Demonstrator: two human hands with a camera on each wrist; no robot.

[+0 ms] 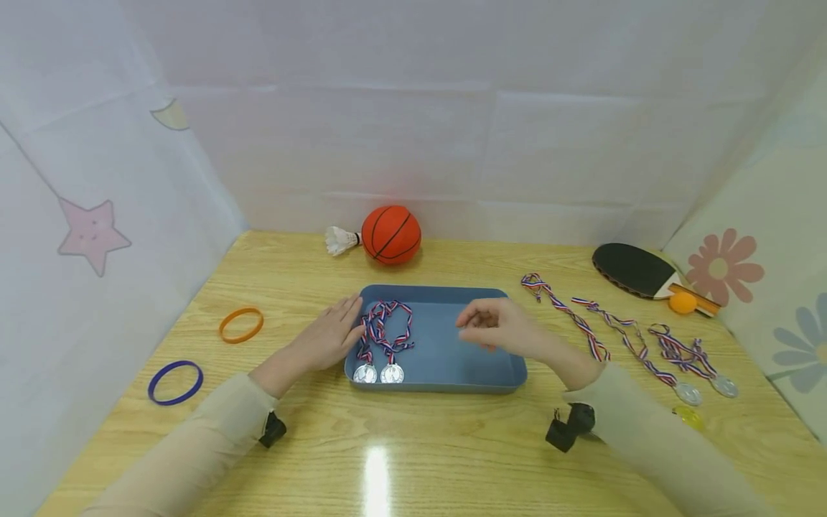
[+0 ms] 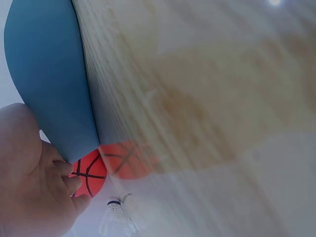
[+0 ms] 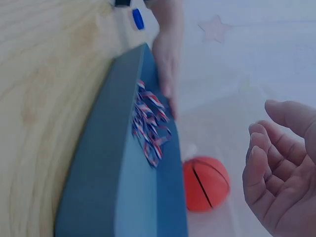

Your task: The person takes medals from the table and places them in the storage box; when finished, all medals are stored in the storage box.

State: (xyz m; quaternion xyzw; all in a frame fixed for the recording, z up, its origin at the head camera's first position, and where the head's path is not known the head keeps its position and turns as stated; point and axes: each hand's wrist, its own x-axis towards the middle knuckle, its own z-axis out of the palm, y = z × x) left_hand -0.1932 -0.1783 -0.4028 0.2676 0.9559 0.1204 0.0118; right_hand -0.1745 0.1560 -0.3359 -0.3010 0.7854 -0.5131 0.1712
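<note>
Two silver medals with red, white and blue ribbons lie in the left end of a blue-grey tray. My left hand rests against the tray's left rim, its fingers fairly straight. Over the right part of the tray hovers my right hand, fingers loosely bent, holding nothing. The right wrist view shows a gap between that thumb and the fingers. To the tray's right lie more ribbons, with silver medals at the near ends of two. A yellow medal is partly covered by the right sleeve.
Behind the tray sit a small basketball and a shuttlecock. An orange wristband and a blue wristband lie at the left. A table tennis paddle and an orange ball are at the back right.
</note>
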